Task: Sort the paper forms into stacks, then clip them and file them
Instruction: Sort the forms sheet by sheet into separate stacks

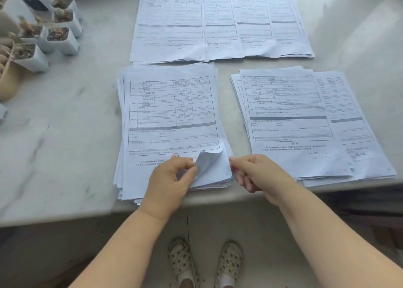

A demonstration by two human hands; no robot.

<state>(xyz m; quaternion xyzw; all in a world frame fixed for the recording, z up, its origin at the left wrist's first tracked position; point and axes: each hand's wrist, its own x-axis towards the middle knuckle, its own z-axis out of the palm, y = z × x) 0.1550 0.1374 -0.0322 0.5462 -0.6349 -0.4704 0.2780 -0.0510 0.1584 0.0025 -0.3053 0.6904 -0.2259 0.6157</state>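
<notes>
Head: sheet corner (209, 161) between fingers (189, 171).

Near stack of forms (172, 122): printed tables, text too blurred to read.

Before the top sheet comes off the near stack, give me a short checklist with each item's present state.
1. Left hand pinches the curled corner of the top sheet: ok.
2. Only one sheet lifted: cannot tell; the stack edges are fanned.
3. Right hand ready at the stack's right edge: ok, fingers curled there, grip unclear.
4. Landing piles present: ok, right pile and far row lie flat.
5. Sheets on the table: not ok, the right pile overhangs the front edge.
6. Clips at hand: cannot tell, none in view.
</notes>
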